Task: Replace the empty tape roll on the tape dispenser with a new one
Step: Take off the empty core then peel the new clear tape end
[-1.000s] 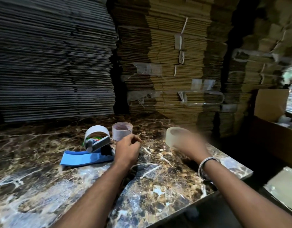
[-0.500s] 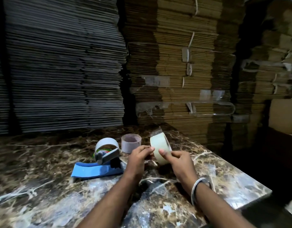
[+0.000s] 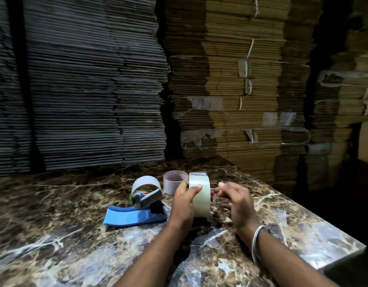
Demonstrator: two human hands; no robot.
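Note:
The new roll of clear tape [image 3: 200, 195] stands on edge just above the marble table [image 3: 65, 235]. My left hand [image 3: 182, 206] grips it, thumb across its outer face. A loose clear flap sticks up at the top of the roll. My right hand [image 3: 233, 204] hovers just right of the roll, fingers loosely bent and blurred, with nothing visible in them. The tape dispenser [image 3: 137, 212], with a blue handle and grey roller, lies to the left and carries a white ring-shaped core [image 3: 145, 181]. A greyish empty core [image 3: 174, 183] stands behind my left hand.
Tall stacks of flattened cardboard [image 3: 230, 90] rise right behind the table, grey ones at left [image 3: 85, 90]. Crinkled clear plastic [image 3: 199, 257] lies between my forearms. The table's right edge [image 3: 334, 235] runs diagonally, with a dark drop beyond it.
My right hand brought the new roll in from the right and both hands held it. Now the left hand holds it alone and the right hand has come off it.

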